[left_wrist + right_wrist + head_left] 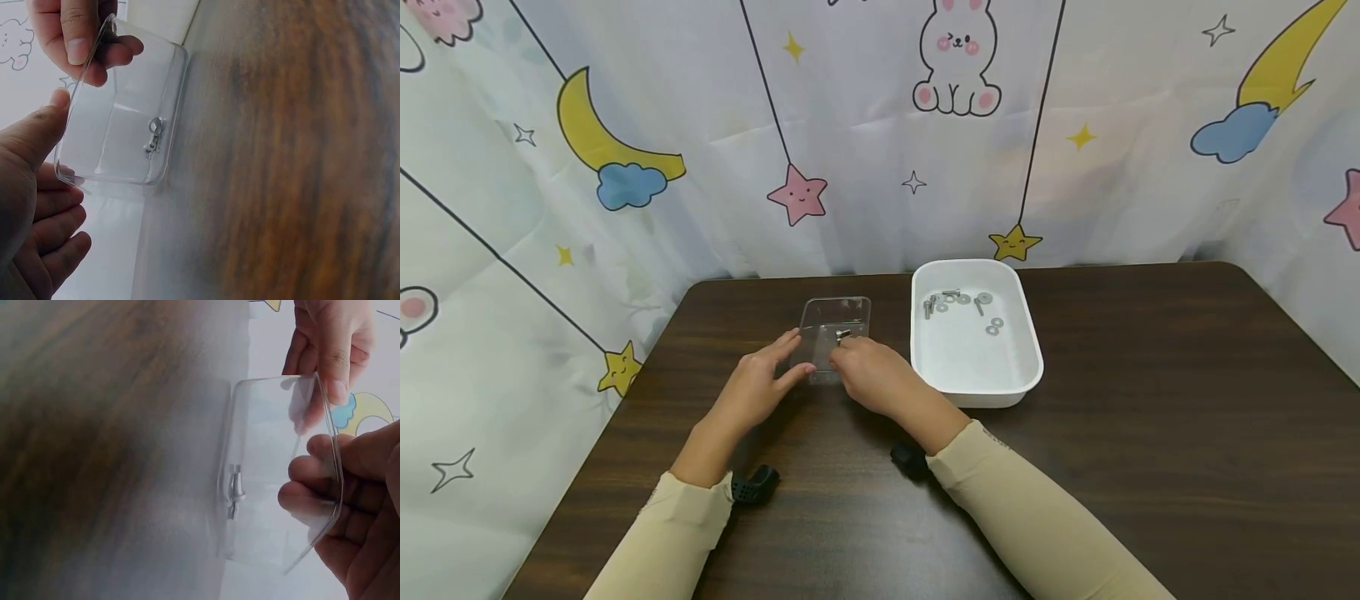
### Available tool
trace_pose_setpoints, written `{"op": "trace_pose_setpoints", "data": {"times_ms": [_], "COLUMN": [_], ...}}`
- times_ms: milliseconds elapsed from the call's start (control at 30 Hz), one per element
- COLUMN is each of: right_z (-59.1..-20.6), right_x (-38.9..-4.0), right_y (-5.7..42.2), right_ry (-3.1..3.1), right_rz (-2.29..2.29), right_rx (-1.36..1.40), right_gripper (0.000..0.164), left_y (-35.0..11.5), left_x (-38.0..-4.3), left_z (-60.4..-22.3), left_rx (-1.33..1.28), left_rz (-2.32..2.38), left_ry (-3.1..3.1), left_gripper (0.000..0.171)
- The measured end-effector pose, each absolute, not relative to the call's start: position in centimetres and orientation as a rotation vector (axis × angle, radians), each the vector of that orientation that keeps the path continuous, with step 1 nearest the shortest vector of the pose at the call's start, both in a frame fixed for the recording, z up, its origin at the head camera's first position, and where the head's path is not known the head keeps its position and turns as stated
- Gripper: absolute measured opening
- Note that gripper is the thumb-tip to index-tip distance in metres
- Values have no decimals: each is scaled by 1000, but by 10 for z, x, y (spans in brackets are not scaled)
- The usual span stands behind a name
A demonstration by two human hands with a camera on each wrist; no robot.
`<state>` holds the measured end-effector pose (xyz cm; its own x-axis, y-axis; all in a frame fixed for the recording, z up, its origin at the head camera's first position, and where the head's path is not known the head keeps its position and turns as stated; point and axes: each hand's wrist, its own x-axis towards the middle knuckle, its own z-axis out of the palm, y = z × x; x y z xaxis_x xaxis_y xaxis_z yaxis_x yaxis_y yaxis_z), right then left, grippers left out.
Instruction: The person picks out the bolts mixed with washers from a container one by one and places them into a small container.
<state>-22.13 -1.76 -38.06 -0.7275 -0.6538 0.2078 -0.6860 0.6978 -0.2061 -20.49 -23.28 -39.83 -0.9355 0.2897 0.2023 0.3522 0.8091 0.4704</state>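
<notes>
A clear plastic box (817, 321) stands on the table between both hands. Small shiny metal hardware (237, 494), looking like a bolt with a wider collar or ring, lies on its floor. My left hand (752, 387) reaches around the box's left side; the thumb (47, 125) is at the rim with the fingers loosely extended outside the wall. My right hand (876, 379) is over the box's near right rim, its loosely bent fingertips (297, 494) inside and above the hardware. I see nothing held between them, though part of that hand is hidden.
To the right of the box is a white tray (973, 358) holding several bolts (929, 307) and flat washers (992, 331). Dark wood-grain table (1150, 417) extends to the right and front. A printed curtain (865, 125) hangs behind the table and along its left side.
</notes>
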Motion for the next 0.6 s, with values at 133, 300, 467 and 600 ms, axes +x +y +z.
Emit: {"op": "trace_pose_setpoints", "data": {"times_ms": [133,300,467,600], "right_z": [-379,-373,-365,-360], "right_x": [-221,-220,-219,-219], "right_y": [-12,-1,18,40], "right_ry": [-2753,-2691,-2608,-2549], "right_rz": [511,680,716,749], "right_rx": [1114,1107,1077,1040], "right_gripper": [20,22,21,18], "left_y": [-232,-231,-231,-231], "left_x": [-205,-206,-206,-205], "left_z": [-397,-397,-395,-393], "left_rx": [-505,-526,-524,-514], "left_rz": [-776,-762,-745,-744], "left_ry": [-2878,-2873,-2888,-2895], "left_gripper": [66,66,67,68]}}
